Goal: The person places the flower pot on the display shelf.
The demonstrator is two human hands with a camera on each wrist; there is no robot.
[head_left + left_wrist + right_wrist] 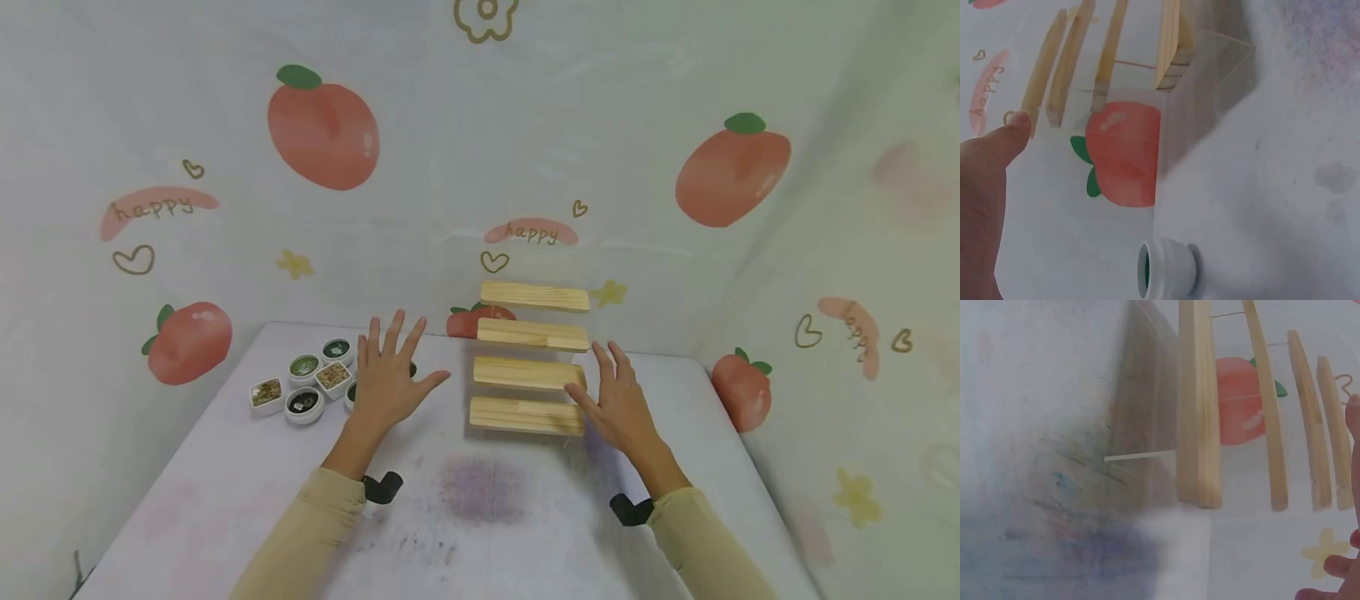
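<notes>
A tiered rack with several pale wooden slats [527, 416] on clear supports stands at the back middle. My right hand [621, 410] hovers at its right side, fingers spread and nothing in the grasp; in the head view the thumb overlaps a slat's end. To the left of the rack my left hand [386, 383] is held up with all fingers spread, holding nothing and partly hiding some small cups behind it. A white cup [1175, 272] shows low in the left wrist view. Fingers [1341, 565] of the right hand appear at the edge of the right wrist view, beside the slats.
Small round and square white cups cluster at the back left, among them a square cup [266, 397] of dried bits and a round one [303, 405] with dark contents. The table [420, 533] has smudged stains. Behind it hangs a fruit-printed cloth [420, 208].
</notes>
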